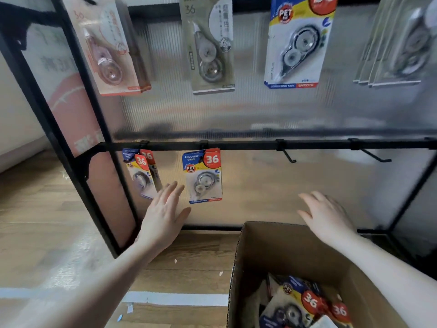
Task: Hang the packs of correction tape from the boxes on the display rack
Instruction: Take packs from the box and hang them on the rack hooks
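Blue-and-yellow correction tape packs (pixel 203 176) hang from the second hook of the rack's lower black rail (pixel 248 145). More of these packs (pixel 142 174) hang from the first hook at the left. My left hand (pixel 165 214) is open, fingers straight, just below and between these two groups, holding nothing. My right hand (pixel 326 216) is open and empty above the far rim of a cardboard box (pixel 238 268). Several loose packs (pixel 305 304) lie in the box's bottom.
Two bare hooks (pixel 287 156) (pixel 376 157) stick out from the lower rail to the right. The upper row holds a pink pack (pixel 106 48), a grey pack (pixel 209 48), a blue pack (pixel 298 41) and several grey ones (pixel 402 46). Wooden floor (pixel 47 221) spreads to the left.
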The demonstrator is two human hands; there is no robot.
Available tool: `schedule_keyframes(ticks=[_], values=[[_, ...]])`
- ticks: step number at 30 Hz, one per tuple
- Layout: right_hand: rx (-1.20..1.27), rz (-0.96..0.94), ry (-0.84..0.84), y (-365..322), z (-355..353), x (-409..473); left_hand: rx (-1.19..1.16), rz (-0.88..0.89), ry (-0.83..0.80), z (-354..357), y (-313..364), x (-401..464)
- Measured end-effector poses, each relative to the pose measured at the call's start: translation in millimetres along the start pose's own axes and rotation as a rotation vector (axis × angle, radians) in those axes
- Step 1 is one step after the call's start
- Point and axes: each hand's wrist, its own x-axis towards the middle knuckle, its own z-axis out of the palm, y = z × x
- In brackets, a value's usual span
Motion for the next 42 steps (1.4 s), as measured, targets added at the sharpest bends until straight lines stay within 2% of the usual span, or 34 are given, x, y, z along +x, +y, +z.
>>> schedule_keyframes(ticks=[9,15,21,27,29,32,34,37,42], values=[[-0.016,0.163,-0.114,72,32,-50,-0.003,0.119,-0.199,58,99,-2],[0.005,0.150,-0.129,89,56,-68,0.000,0.229,-0.313,100,154,-15],[-0.052,0.100,-0.112,92,79,-82,0.137,0.449,-0.553,142,176,-40],[-0.113,0.031,-0.103,100,105,-94,0.208,0.490,-0.897,176,179,-64],[-0.112,-0.036,-0.219,101,118,-98,0.219,0.515,-0.994,185,176,-77],[-0.048,-0.021,-0.495,99,130,-102,0.276,0.605,-1.113,195,174,-93],[-0.011,-0.028,-0.647,99,136,-104,0.263,0.603,-1.143,200,173,-101],[-0.007,-0.106,-0.759,98,145,-106,0.206,0.562,-1.120,204,172,-105],[0.002,-0.159,-0.878,90,158,-107,0.145,0.506,-1.224,210,163,-108]])
